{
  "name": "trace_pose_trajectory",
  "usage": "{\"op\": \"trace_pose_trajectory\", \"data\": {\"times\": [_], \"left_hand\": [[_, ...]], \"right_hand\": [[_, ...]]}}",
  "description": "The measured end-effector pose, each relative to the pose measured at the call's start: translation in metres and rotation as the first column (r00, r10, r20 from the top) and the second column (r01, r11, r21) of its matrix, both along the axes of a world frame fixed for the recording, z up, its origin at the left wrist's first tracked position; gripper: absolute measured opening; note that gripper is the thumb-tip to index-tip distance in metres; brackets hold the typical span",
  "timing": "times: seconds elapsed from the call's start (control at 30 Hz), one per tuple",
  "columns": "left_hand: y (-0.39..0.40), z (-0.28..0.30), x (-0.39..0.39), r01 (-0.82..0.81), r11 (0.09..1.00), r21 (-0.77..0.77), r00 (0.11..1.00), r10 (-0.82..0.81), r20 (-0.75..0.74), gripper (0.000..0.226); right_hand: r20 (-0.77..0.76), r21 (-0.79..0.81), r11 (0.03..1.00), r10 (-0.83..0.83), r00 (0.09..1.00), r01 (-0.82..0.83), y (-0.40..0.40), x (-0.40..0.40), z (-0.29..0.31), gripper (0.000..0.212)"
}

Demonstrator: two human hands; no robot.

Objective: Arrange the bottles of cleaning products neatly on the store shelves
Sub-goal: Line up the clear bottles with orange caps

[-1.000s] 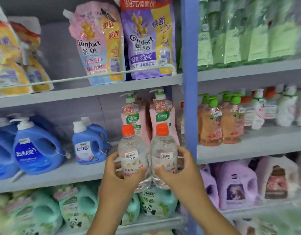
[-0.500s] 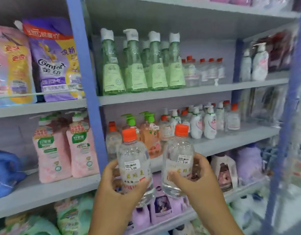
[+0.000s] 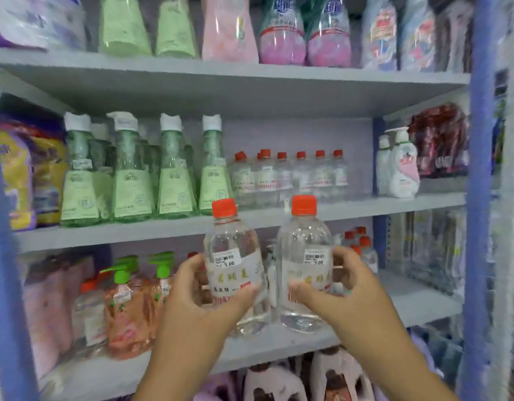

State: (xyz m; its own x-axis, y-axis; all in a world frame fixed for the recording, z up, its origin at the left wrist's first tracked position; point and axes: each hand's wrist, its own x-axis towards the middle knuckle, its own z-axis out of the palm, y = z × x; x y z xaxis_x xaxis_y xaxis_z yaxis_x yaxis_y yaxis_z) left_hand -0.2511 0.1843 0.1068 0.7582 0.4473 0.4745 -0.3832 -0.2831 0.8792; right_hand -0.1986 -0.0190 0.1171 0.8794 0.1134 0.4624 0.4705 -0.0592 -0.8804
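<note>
I hold two clear bottles with orange caps upright and side by side in front of the shelves. My left hand grips the left clear bottle around its label. My right hand grips the right clear bottle the same way. Both carry a 5.00 price sticker. On the middle shelf behind them stands a row of matching orange-capped bottles, to the right of several tall green bottles. The held bottles reach up to that shelf's front edge.
Orange pump bottles stand on the lower shelf at left, more orange-capped bottles at its back. White pump bottles sit right of the matching row. Blue uprights frame the bay. Pouches and bottles fill the top shelf.
The view has swung right and up from the left bay to this one. Both hands carried the two clear bottles along and raised them toward the middle shelf.
</note>
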Motion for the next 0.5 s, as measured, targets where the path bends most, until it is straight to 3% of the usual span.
{"op": "trace_pose_trajectory", "data": {"times": [0.17,0.5], "left_hand": [[-0.019,0.069,0.040,-0.052,0.993,0.104,0.998,0.047,0.051,0.053],[-0.044,0.146,0.178,-0.024,0.980,0.199,0.995,0.005,0.098,0.061]], "right_hand": [[0.096,0.025,1.000,0.017,0.995,-0.019,-0.023,0.052,0.061,0.046],[0.142,-0.046,0.996,-0.072,0.987,0.079,-0.043,0.185,0.128,0.051]]}}
